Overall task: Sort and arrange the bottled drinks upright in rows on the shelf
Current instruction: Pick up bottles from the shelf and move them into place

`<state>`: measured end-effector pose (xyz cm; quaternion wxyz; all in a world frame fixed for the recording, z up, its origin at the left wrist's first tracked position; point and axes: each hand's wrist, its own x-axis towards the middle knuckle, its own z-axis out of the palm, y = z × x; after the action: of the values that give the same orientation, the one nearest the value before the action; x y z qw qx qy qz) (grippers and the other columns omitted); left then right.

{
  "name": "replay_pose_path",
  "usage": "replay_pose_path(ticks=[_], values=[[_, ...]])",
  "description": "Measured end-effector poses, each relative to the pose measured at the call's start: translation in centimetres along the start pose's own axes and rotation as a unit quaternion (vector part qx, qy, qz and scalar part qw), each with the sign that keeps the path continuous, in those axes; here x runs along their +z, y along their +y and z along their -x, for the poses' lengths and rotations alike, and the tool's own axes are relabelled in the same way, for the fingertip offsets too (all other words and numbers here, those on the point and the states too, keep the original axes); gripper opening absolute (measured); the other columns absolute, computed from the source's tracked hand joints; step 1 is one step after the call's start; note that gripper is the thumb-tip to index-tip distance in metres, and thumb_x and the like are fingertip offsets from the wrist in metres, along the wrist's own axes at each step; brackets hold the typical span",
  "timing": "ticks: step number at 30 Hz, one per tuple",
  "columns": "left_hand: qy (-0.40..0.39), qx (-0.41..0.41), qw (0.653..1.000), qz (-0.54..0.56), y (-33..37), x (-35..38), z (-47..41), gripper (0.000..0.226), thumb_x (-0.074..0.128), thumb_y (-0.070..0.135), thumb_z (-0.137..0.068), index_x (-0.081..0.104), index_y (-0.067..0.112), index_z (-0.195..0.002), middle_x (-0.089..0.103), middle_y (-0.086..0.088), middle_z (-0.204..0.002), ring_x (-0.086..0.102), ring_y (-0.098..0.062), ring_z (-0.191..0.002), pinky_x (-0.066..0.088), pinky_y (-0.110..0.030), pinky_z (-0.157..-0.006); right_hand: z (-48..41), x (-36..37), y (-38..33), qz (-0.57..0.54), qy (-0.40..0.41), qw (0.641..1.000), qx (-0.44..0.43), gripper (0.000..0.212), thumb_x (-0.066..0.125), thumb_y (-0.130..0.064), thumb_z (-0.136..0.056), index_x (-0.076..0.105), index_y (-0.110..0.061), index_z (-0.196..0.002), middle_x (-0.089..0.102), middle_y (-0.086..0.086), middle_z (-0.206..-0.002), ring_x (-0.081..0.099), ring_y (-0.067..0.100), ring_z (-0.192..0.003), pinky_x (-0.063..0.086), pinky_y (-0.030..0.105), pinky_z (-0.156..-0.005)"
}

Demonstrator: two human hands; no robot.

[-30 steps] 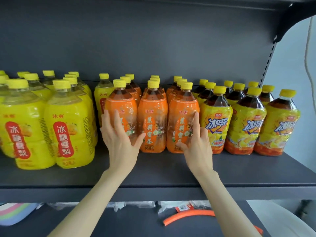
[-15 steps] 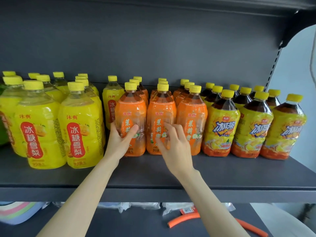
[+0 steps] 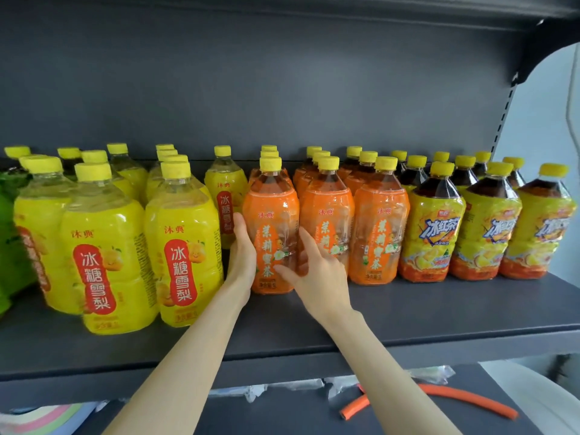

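A: Item one, hands. How are they recorded?

B: The left hand point(image 3: 243, 259) is laid flat against the left flank of the front orange bottle point(image 3: 271, 227), fingers extended upward. The right hand point(image 3: 317, 271) is curled round the same bottle's right flank, thumb across the lower label. The bottle is thus clamped between both hands, at centre frame, upright on the shelf point(image 3: 439, 312).

A: Item two, adjoining stock?

B: Two further orange-labelled bottles point(image 3: 379, 233) are listed just right of it at the front, with more of the same ranked behind; all are capped yellow. One small yellow-labelled bottle point(image 3: 226, 196) is noted behind the left hand, standing alone.

A: Left of frame?

B: Large yellow pear-drink bottles point(image 3: 185, 255) are entered in rows, upright, the front ones set nearer the shelf edge than the orange stock. A green pack point(image 3: 9, 246) is partly seen at the far left edge; its contents cannot be told.

A: Right of frame?

B: Dark iced-tea bottles point(image 3: 434, 227) with yellow-and-orange labels are held in rows up to the shelf's right end.

A: Below the shelf?

B: An orange tube point(image 3: 464, 397) and crumpled clear plastic wrap point(image 3: 282, 387) are logged on the lower level.
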<state>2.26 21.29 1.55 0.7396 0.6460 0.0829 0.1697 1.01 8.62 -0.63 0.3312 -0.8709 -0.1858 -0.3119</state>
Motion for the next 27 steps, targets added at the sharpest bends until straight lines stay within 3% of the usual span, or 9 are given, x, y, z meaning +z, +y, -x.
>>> replay_pose_path(ticks=[4,10,14,17,20,23,27], values=[[-0.001,0.001,1.000,0.011,0.0,-0.1,-0.8,0.083,0.017,0.079,-0.077,0.043,0.028,-0.137,0.058,0.001,-0.120,0.056,-0.009,-0.093,0.042,-0.032,-0.084,-0.1,0.5,-0.4,0.024,0.005,1.000,0.007,0.079,0.064,-0.052,-0.085,0.033,-0.016,-0.149,0.069,0.007,-0.109,0.066,0.022,-0.093,0.055,0.037,-0.084],[0.028,0.002,0.999,0.025,-0.2,0.0,-1.6,0.073,0.019,0.071,-0.087,0.040,0.026,-0.140,0.055,-0.004,-0.129,0.054,-0.015,-0.104,0.041,-0.033,-0.088,-0.4,1.3,-0.8,0.041,-0.012,0.999,0.014,0.076,0.057,-0.051,-0.091,0.025,-0.017,-0.151,0.065,0.007,-0.119,0.066,0.023,-0.099,0.054,0.034,-0.085],[0.037,0.006,0.999,0.016,-0.3,-0.1,-1.6,0.071,0.019,0.070,-0.088,0.039,0.026,-0.141,0.054,-0.005,-0.132,0.054,-0.018,-0.111,0.041,-0.035,-0.092,-0.3,1.2,-0.8,0.030,-0.011,0.999,0.000,0.076,0.057,-0.049,-0.092,0.024,-0.016,-0.152,0.066,0.007,-0.116,0.066,0.021,-0.095,0.052,0.030,-0.084],[0.043,0.011,0.999,0.013,-0.3,-0.2,-1.2,0.076,0.019,0.072,-0.085,0.038,0.026,-0.142,0.053,-0.004,-0.133,0.053,-0.022,-0.117,0.041,-0.037,-0.095,0.0,0.9,-0.8,0.006,-0.002,1.000,-0.014,0.076,0.062,-0.046,-0.089,0.029,-0.015,-0.150,0.067,0.008,-0.110,0.066,0.020,-0.090,0.052,0.028,-0.081],[0.025,0.003,1.000,0.010,-0.4,-0.2,-0.6,0.093,0.018,0.081,-0.067,0.039,0.028,-0.141,0.055,-0.001,-0.129,0.055,-0.016,-0.107,0.042,-0.035,-0.090,0.8,0.5,-0.7,-0.005,0.039,0.999,-0.034,0.075,0.070,-0.042,-0.084,0.040,-0.010,-0.145,0.071,0.010,-0.096,0.067,0.022,-0.077,0.057,0.034,-0.071],[0.002,0.007,1.000,0.003,-0.4,0.0,-0.1,0.094,0.019,0.082,-0.064,0.038,0.030,-0.140,0.055,0.001,-0.128,0.055,-0.011,-0.101,0.043,-0.028,-0.082,1.1,0.4,-0.5,0.007,0.062,0.997,-0.036,0.073,0.074,-0.038,-0.081,0.047,-0.006,-0.140,0.071,0.010,-0.084,0.066,0.022,-0.067,0.058,0.037,-0.061],[0.005,0.017,1.000,-0.016,-0.3,0.2,-0.7,0.094,0.018,0.081,-0.067,0.032,0.030,-0.145,0.050,-0.002,-0.137,0.050,-0.020,-0.121,0.041,-0.034,-0.094,0.2,1.0,-0.5,0.047,0.028,0.998,-0.018,0.072,0.061,-0.045,-0.090,0.035,-0.012,-0.148,0.071,0.010,-0.091,0.067,0.024,-0.076,0.055,0.034,-0.073]])
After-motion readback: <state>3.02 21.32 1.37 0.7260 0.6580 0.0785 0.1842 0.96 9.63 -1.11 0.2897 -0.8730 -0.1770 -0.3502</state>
